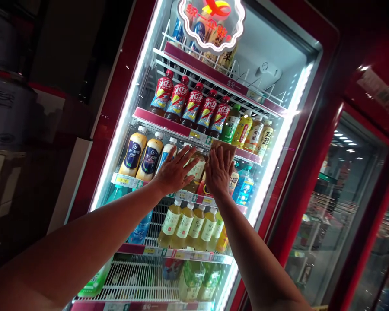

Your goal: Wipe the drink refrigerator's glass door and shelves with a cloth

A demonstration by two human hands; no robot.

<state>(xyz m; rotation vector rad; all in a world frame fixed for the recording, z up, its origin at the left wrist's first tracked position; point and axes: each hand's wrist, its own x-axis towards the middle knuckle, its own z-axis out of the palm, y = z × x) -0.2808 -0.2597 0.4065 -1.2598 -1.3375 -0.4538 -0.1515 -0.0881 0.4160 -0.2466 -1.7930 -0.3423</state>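
Before me is the glass door of a lit drinks fridge (194, 99), its frame red. My left hand (176, 170) has its fingers spread in front of the glass, over the middle shelf, and nothing shows in it. Just to its right, my right hand (219, 170) presses a brown cloth (226, 147) flat against the glass; the cloth's upper part shows above the fingers and the rest is hidden under them. Behind the hands, the bottles on that shelf are partly covered.
Inside stand red-labelled bottles (194, 103), pale tea bottles (188, 222) and cream-coloured bottles (132, 153). A glowing round sign (211, 23) sits at the door's top. On the right is another red-framed glass door (324, 207). A large pale container (6, 103) stands at the dark left.
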